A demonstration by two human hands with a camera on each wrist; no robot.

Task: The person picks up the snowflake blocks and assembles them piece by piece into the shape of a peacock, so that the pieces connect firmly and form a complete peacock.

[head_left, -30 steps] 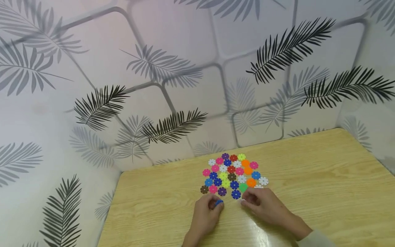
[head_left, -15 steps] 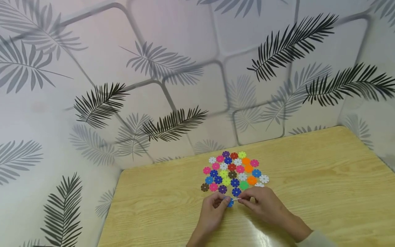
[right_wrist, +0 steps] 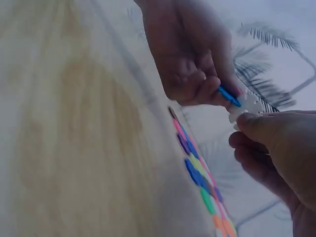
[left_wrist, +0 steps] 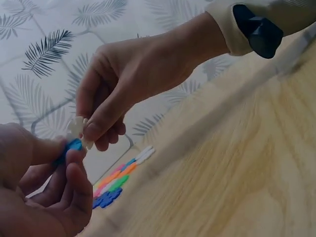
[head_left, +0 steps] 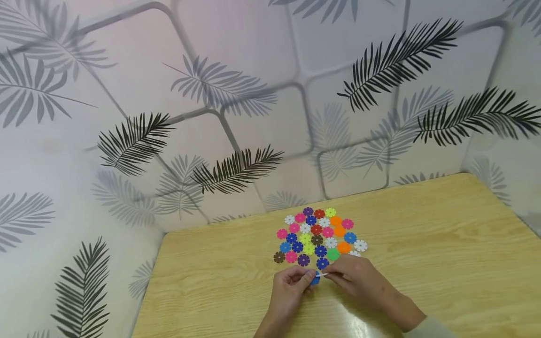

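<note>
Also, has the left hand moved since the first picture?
Yes: in the head view, the left hand has shifted rightward, closer to the lowest dark blue notched disc.

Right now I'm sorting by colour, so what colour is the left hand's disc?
The disc in the left hand is blue, clearest in the left wrist view.

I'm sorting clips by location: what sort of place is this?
Probably a room at home, though that's uncertain: a leaf-patterned wall, a wood-grain table beside it, and colourful notched discs on top.
</note>
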